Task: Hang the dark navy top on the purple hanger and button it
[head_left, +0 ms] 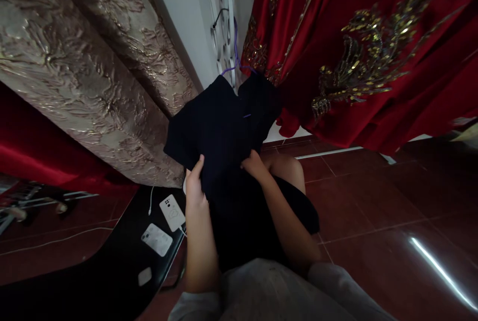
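A black garment hangs in front of me on a purple hanger, and its lower part drapes over my lap. My left hand grips the garment's left side, thumb up along the cloth. My right hand pinches the fabric near the middle, fingers curled into it. Both forearms reach up from my grey sleeves.
A gold-embroidered beige gown hangs at the left and a red gown with gold sequins at the right. A black table at the lower left carries two white phones and a cable. Glossy red floor tiles lie to the right.
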The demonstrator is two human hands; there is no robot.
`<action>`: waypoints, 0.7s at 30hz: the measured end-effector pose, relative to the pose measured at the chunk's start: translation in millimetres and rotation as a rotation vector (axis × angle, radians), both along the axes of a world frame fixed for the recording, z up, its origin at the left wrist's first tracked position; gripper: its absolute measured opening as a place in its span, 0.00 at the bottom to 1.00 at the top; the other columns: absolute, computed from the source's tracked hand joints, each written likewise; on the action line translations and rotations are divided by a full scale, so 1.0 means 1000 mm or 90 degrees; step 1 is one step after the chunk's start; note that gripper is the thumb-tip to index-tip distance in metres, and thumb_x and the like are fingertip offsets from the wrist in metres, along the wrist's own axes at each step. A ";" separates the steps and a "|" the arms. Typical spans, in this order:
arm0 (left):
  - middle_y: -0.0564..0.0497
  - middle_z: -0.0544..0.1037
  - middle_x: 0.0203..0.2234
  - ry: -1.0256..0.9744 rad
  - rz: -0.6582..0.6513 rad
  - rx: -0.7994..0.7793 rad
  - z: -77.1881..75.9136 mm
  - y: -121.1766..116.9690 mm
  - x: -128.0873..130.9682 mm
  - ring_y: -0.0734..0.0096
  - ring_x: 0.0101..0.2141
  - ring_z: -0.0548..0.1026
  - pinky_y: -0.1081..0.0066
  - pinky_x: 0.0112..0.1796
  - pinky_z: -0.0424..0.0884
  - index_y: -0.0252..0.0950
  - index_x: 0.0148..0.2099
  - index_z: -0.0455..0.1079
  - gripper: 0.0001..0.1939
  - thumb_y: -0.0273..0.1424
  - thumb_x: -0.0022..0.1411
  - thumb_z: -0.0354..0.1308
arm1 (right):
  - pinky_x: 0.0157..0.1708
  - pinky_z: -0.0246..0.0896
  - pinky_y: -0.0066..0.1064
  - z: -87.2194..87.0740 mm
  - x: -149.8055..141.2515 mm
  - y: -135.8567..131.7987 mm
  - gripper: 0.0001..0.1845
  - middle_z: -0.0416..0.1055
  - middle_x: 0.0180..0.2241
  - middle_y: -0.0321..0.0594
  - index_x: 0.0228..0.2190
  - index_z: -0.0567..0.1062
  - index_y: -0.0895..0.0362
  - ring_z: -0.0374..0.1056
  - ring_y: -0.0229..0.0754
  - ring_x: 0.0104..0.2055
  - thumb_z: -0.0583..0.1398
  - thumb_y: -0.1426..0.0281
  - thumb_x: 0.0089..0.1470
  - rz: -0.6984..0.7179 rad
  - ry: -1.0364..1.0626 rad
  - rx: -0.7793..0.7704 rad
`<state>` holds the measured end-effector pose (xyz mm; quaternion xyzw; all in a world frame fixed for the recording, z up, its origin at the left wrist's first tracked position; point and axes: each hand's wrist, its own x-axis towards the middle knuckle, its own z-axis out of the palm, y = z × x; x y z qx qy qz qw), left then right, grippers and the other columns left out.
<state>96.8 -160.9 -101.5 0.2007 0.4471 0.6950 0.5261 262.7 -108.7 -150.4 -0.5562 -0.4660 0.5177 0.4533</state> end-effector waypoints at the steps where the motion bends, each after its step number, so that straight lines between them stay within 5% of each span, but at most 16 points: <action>1: 0.48 0.81 0.49 0.026 0.005 0.016 -0.002 0.000 -0.001 0.56 0.56 0.77 0.55 0.59 0.72 0.41 0.49 0.76 0.12 0.32 0.62 0.66 | 0.21 0.55 0.28 -0.008 -0.001 -0.006 0.11 0.72 0.22 0.40 0.23 0.70 0.56 0.63 0.36 0.21 0.61 0.65 0.53 0.015 0.015 -0.020; 4: 0.46 0.78 0.51 0.165 0.074 0.095 -0.011 0.000 -0.006 0.57 0.56 0.76 0.56 0.62 0.68 0.40 0.51 0.73 0.15 0.32 0.62 0.67 | 0.19 0.54 0.28 -0.021 -0.001 -0.030 0.22 0.72 0.20 0.45 0.19 0.69 0.56 0.63 0.36 0.19 0.56 0.56 0.57 0.038 0.058 -0.060; 9: 0.45 0.67 0.59 0.486 0.395 0.240 -0.032 -0.010 0.000 0.60 0.64 0.64 0.58 0.66 0.57 0.41 0.58 0.65 0.24 0.26 0.61 0.65 | 0.18 0.46 0.26 -0.006 -0.002 -0.060 0.29 0.60 0.13 0.35 0.14 0.64 0.55 0.54 0.32 0.16 0.60 0.47 0.52 -0.037 0.083 -0.056; 11: 0.45 0.71 0.52 0.532 0.319 0.262 -0.041 -0.015 0.012 0.60 0.58 0.70 0.59 0.62 0.63 0.39 0.52 0.69 0.14 0.27 0.65 0.61 | 0.18 0.41 0.27 0.006 -0.006 -0.065 0.30 0.56 0.12 0.32 0.13 0.60 0.55 0.48 0.30 0.16 0.63 0.47 0.50 -0.075 0.086 -0.021; 14: 0.47 0.75 0.41 0.545 -0.045 0.295 -0.051 -0.020 0.029 0.62 0.46 0.75 0.63 0.51 0.71 0.38 0.47 0.72 0.09 0.25 0.66 0.56 | 0.19 0.42 0.28 0.020 -0.013 -0.070 0.30 0.55 0.12 0.31 0.13 0.62 0.55 0.47 0.30 0.17 0.63 0.48 0.51 -0.087 0.085 0.053; 16: 0.46 0.76 0.41 0.527 -0.183 0.304 -0.055 -0.021 0.037 0.62 0.44 0.76 0.64 0.48 0.72 0.38 0.48 0.72 0.11 0.24 0.65 0.54 | 0.20 0.45 0.28 0.024 -0.014 -0.074 0.30 0.56 0.14 0.32 0.15 0.64 0.56 0.49 0.31 0.18 0.62 0.48 0.54 -0.083 0.082 0.100; 21: 0.48 0.75 0.37 0.493 -0.165 0.329 -0.053 -0.023 0.040 0.65 0.39 0.75 0.68 0.41 0.71 0.39 0.45 0.75 0.05 0.30 0.68 0.58 | 0.23 0.52 0.28 0.026 0.000 -0.083 0.25 0.62 0.18 0.33 0.24 0.72 0.56 0.56 0.34 0.21 0.60 0.49 0.59 0.010 0.119 0.104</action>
